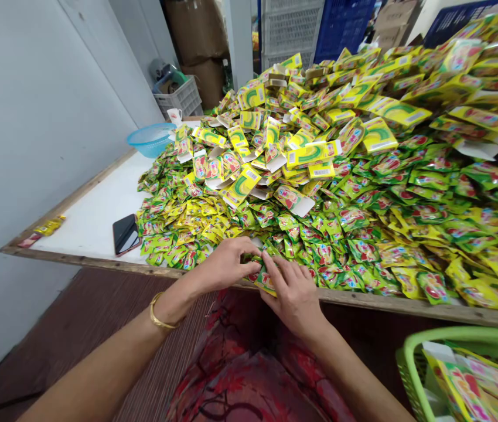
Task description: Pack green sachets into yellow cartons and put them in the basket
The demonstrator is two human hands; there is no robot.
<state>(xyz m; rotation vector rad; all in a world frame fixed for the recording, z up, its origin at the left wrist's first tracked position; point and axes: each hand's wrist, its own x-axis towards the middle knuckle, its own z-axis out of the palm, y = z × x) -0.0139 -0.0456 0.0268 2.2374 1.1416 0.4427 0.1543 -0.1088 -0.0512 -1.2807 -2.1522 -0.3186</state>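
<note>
The left hand and right hand pinch a small pack over the tabletop's near edge, apparently adjusting it; the next move calls for a light grip. Covered partly, packet or box is unclear. Beyond, boxes heap; the near-right basket is cut off.

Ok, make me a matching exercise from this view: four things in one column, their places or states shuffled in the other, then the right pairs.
Column one:
1. phone
2. blue basket
3. green basket
4. small printed package

Column two:
A. beside a white mug
B. between the left hand and the right hand
C. dark-screened, lying flat
D. at the lower right, with printed boxes inside

Right pairs: 1-C, 2-A, 3-D, 4-B
</note>
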